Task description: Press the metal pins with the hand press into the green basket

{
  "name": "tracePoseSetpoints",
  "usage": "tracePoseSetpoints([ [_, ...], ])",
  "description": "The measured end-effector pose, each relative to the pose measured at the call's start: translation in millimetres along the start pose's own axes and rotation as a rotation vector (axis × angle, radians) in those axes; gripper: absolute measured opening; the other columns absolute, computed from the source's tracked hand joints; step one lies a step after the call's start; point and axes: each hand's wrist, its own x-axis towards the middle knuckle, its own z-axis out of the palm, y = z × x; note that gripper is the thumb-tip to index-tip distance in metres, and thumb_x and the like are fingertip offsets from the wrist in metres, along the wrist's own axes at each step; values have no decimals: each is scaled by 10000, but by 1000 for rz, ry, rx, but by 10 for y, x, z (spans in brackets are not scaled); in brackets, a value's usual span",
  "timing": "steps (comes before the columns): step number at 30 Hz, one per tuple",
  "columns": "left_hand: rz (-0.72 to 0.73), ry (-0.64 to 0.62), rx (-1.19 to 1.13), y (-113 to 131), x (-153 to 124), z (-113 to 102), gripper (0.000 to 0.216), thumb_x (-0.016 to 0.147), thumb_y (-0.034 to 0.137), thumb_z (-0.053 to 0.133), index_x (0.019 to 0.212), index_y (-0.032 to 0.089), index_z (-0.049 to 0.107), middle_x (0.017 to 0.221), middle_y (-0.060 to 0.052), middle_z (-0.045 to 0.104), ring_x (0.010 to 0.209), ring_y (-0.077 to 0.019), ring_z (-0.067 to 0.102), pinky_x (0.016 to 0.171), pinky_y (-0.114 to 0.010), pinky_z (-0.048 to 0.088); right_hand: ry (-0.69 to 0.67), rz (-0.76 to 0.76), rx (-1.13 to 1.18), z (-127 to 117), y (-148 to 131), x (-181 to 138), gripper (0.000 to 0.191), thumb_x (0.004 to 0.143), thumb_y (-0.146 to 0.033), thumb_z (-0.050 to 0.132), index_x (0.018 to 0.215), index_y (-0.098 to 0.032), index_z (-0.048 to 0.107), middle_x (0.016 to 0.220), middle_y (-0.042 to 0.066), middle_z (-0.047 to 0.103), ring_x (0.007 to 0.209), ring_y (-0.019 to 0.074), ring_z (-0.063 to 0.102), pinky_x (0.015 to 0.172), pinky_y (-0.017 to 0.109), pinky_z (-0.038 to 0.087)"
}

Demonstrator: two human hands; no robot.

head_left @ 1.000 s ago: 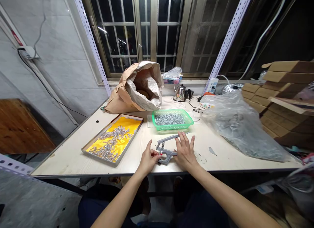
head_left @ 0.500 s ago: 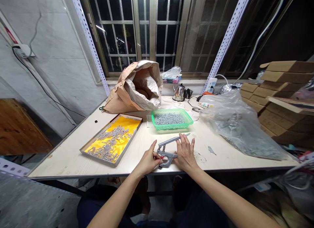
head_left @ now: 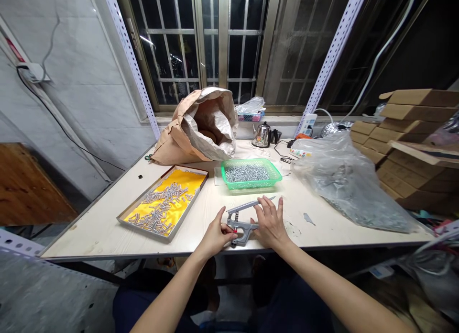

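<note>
Lever of the grey hand press [head_left: 241, 221] now lifted higher than a second ago; left hand [head_left: 216, 235] pinches at its near-left head, right hand [head_left: 271, 224] spread flat along its right side, lever running away-right, near table edge [head_left: 143, 251].

barred window [head_left: 218, 46], dark outside | grey wall [head_left: 71, 98] | pale table [head_left: 107, 223]

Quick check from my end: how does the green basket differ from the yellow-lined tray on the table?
The green basket is a small mesh plastic one with raised sides; the yellow-lined tray is longer, flat and shallow, with a yellow cloth lining.
The basket's metal pieces are heaped and cover its bottom; the tray's lie scattered, leaving yellow showing.
The basket sits straight ahead of the hand press; the tray lies angled off to the left.
Both hold small silvery metal parts.
</note>
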Motion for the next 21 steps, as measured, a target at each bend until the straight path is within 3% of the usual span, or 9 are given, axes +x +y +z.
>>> tracePoseSetpoints([
  [2, 20, 52, -39, 11, -13, -6, 1032, 623, 196, 740, 1448, 130, 123, 694, 10, 623, 630, -121, 579, 649, -251, 441, -29, -22, 7, 4, 36, 39, 377, 832, -307, 463, 1139, -100, 529, 1106, 164, 568, 1079, 288, 459, 987, 510, 322],
  [4, 76, 153, -87, 27, -25, -19, 958, 631, 241, 723, 1419, 145, 187, 747, 9, 609, 645, -111, 560, 650, -243, 436, -158, -30, -16, 17, 86, 90, 396, 822, -352, 497, 1105, -80, 548, 966, 145, 597, 922, 257, 510, 823, 393, 423],
  [7, 157, 322, -117, 45, -37, -42, 736, 674, 295, 657, 1319, 148, 334, 800, -10, 608, 720, -123, 560, 686, -243, 435, -375, -27, -69, 62, 148, 170, 259, 783, -345, 565, 896, -116, 609, 816, 114, 613, 794, 231, 544, 661, 307, 409],
  [9, 168, 394, -93, 49, -42, -49, 583, 697, 334, 627, 1219, 153, 438, 789, -17, 610, 745, -136, 567, 692, -245, 435, -429, -31, -79, 107, 153, 218, 176, 769, -322, 593, 785, -147, 604, 738, 88, 616, 712, 205, 556, 593, 277, 374],
  [12, 122, 383, 1, 52, -41, -49, 360, 709, 416, 603, 953, 151, 595, 760, -34, 621, 720, -152, 572, 668, -250, 434, -444, -43, -78, 155, 100, 287, 178, 765, -337, 613, 748, -161, 586, 679, 66, 612, 632, 179, 547, 559, 262, 337],
  [15, 50, 280, 92, 65, -25, -46, 343, 716, 479, 557, 662, 147, 625, 630, -35, 599, 637, -159, 549, 610, -257, 413, -416, -64, -76, 133, 34, 361, 253, 773, -394, 597, 844, -153, 575, 776, 96, 627, 740, 209, 554, 628, 282, 359],
  [18, 15, 217, 91, 86, 5, -34, 302, 649, 438, 614, 553, 152, 612, 547, -20, 572, 584, -152, 524, 585, -254, 390, -329, -98, -64, 58, 6, 415, 320, 778, -454, 559, 904, -160, 561, 895, 119, 619, 853, 245, 524, 740, 341, 374],
  [21, -18, 211, 87, 91, 21, -6, 225, 573, 358, 685, 525, 150, 613, 514, -10, 571, 538, -136, 500, 568, -249, 373, -140, -118, -59, -5, 5, 413, 320, 797, -451, 519, 890, -153, 586, 1061, 161, 590, 981, 275, 488, 883, 418, 345],
])
